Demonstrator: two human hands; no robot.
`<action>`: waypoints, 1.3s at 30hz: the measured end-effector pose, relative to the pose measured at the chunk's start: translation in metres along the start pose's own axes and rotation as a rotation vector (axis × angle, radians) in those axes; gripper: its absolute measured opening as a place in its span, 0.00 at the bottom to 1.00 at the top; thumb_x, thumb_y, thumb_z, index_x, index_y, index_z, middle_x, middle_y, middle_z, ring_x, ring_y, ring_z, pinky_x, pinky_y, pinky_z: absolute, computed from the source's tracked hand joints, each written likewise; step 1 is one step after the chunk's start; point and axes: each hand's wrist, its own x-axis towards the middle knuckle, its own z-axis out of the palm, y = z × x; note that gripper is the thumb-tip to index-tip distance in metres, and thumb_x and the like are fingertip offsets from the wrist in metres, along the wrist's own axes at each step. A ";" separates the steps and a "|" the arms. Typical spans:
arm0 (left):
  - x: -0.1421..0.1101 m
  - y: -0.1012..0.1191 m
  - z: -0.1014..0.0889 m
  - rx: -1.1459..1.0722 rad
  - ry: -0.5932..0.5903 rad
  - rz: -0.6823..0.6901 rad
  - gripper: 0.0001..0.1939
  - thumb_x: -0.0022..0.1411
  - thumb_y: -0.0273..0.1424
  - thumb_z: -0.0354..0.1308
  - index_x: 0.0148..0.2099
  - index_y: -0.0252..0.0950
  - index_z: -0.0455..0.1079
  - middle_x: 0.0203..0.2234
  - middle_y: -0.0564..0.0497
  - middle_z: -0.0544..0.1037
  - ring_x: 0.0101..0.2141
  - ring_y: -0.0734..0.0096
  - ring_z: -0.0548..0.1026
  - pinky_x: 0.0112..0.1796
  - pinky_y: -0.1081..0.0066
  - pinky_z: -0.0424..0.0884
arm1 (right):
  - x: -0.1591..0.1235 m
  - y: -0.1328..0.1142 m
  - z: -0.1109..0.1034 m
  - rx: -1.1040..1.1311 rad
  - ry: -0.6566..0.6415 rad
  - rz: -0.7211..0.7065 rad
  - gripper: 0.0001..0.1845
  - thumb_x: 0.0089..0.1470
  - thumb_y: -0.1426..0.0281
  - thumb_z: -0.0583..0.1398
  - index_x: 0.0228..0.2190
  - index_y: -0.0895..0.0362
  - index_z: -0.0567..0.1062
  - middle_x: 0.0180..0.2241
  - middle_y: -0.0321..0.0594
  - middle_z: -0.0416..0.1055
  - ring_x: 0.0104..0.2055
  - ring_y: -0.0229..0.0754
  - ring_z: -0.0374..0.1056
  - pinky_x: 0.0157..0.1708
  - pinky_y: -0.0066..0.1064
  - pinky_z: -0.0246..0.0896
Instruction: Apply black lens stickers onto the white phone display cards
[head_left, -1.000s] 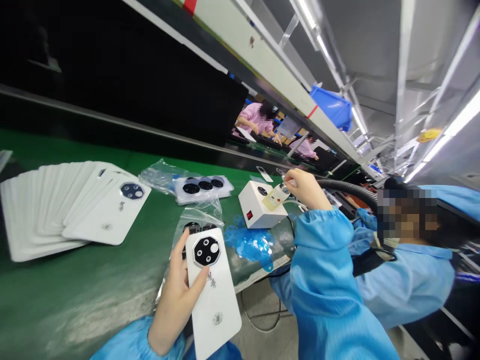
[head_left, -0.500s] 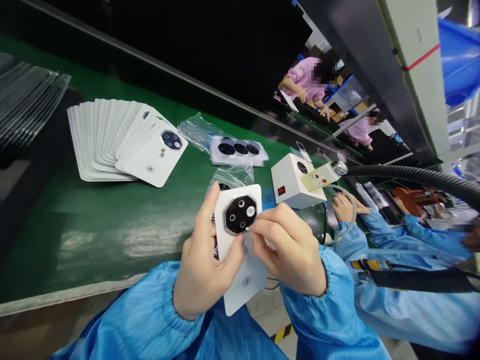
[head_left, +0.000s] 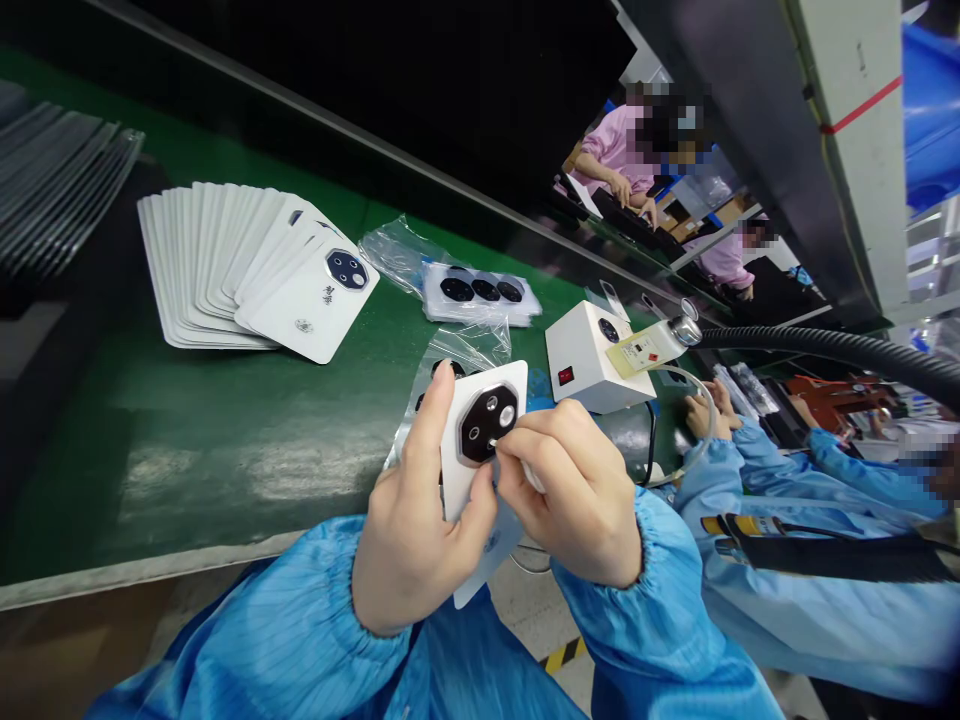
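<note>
My left hand (head_left: 420, 520) is closed on a white phone back cover (head_left: 461, 485), thumb and fingers at its edges. The cover is tilted up, with a black octagonal camera plate (head_left: 480, 425) near its top end. My right hand (head_left: 566, 490) pinches a small white-tipped stick (head_left: 493, 443), which looks like a cotton swab. Its tip is at the lower lens ring of the plate; most of it is hidden by my fingers. Behind the cover, a clear plastic bag (head_left: 472, 345) with black pieces lies on the green bench.
A fanned stack of white back covers (head_left: 202, 270) lies at left. Further back sits a clear tray (head_left: 480, 295) of black camera plates. A white box (head_left: 592, 355) with a red switch and a pump bottle (head_left: 649, 345) stand at right. A co-worker's hands (head_left: 709, 410) are beyond.
The swab-like tip has shifted from the plate's lower edge onto a lens ring. My left hand has tilted the cover slightly. The whole view has moved a little.
</note>
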 end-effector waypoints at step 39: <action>0.004 -0.004 -0.017 -0.137 -0.197 0.009 0.39 0.58 0.26 0.53 0.66 0.48 0.39 0.40 0.50 0.77 0.19 0.76 0.72 0.18 0.76 0.71 | 0.003 -0.008 -0.019 -0.217 -0.087 -0.209 0.07 0.54 0.78 0.53 0.29 0.64 0.71 0.25 0.45 0.67 0.26 0.40 0.54 0.24 0.34 0.48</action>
